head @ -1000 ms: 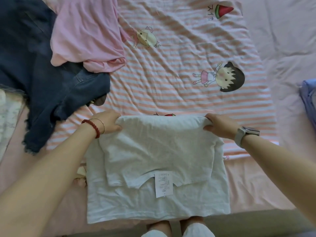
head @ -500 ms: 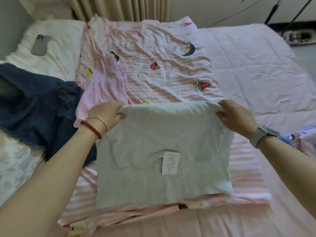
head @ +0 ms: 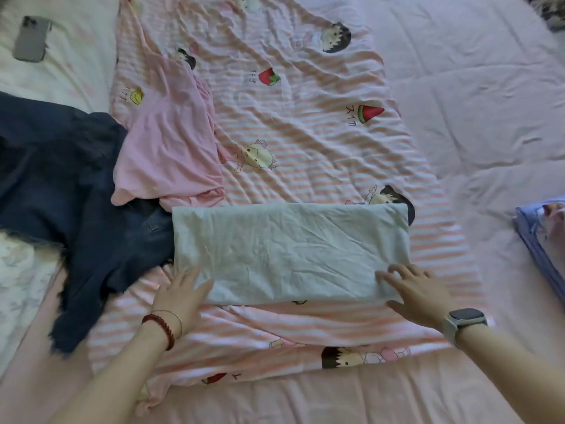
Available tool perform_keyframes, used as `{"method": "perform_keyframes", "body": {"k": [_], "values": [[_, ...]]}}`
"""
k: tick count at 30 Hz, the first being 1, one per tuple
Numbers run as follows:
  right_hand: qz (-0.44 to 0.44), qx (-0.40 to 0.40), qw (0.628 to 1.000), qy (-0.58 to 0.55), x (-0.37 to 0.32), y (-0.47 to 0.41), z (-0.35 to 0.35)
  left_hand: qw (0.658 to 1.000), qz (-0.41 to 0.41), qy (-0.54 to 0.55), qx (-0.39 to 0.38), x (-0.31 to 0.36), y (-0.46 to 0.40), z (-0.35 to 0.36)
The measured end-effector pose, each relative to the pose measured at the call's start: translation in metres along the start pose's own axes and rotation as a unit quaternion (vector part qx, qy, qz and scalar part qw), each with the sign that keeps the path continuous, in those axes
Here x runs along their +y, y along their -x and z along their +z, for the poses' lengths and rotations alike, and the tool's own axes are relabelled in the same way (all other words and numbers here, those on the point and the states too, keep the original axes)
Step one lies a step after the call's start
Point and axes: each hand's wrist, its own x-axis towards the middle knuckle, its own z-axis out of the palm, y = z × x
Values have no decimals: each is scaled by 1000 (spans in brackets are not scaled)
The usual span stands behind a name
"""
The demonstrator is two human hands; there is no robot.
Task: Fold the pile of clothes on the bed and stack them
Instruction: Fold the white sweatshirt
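While the folded white shirt (head: pixel 290 250) is lying flat on the striped blanket (head: pixel 305 133) (beside the dark jeans (head: pixel 61 185)), left hand (head: pixel 180 296) and right hand (head: pixel 412 292) are pressing its near corners, fingers straight, gripping nothing.

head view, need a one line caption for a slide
Both hands, left and right, rest flat on the near corners of a folded white garment lying on a striped cartoon blanket.

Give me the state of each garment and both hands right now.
White garment: folded into a flat rectangle.
Pink garment: unfolded, crumpled.
Dark denim garment: unfolded, spread out.
Blue folded clothes: stacked at right edge.
Left hand: flat on white garment's corner.
Right hand: flat on its other corner.
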Motion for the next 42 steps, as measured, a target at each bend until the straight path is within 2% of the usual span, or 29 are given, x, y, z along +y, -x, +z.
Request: {"method": "perform_keyframes", "body": {"k": [1, 2, 3, 6, 7, 10, 13, 17, 20, 22, 24, 26, 28, 30, 32, 34, 37, 42], "values": [[21, -26, 999, 2, 0, 1, 7, 999, -19, 19, -32, -1, 2, 6], [46, -35, 998, -7, -1, 2, 10, 999, -28, 39, -15, -1, 3, 10], [68, -13, 997, -21, -2, 1, 10, 997, -36, 65, 38, -1, 2, 11], [101, 152, 982, -57, -8, -11, 4, 963, -19, 125, 240, 10, -12, -3], [88, 204, 974, -51, -12, -17, 1, 956, -8, 124, 265, 18, -19, -10], [25, 228, 972, -55, -30, -42, -4, 971, 0, 110, 210, 49, -45, -21], [-2, 179, 981, -69, -42, -71, 1, 971, -31, 118, 206, 64, -80, -7], [86, 131, 986, -52, -3, -110, 20, 953, -130, 187, 198, 36, -115, 2], [146, 103, 982, -66, 33, -118, 27, 950, -134, 218, 178, 27, -125, 6], [186, 88, 971, -125, 47, -119, 23, 950, -144, 218, 172, 34, -126, 3], [229, 125, 944, -204, 51, -117, 15, 942, -167, 237, 168, 44, -123, -4], [263, 199, 910, -252, 47, -108, 8, 930, -177, 265, 182, 60, -114, -12], [303, 224, 875, -304, 37, -93, 8, 929, -132, 256, 232, 87, -99, -19], [339, 174, 840, -386, 27, -79, 12, 933, -39, 229, 274, 122, -84, -20], [361, 120, 787, -486, 19, -71, 16, 947, 38, 177, 264, 155, -76, -19], [353, 100, 726, -582, 17, -70, 18, 963, 41, 143, 225, 172, -83, -12], [312, 79, 673, -666, 19, -68, 14, 979, 4, 125, 159, 177, -102, 6], [258, -4, 572, -778, 24, -62, 5, 987, 13, 123, 100, 178, -113, 9]]}}
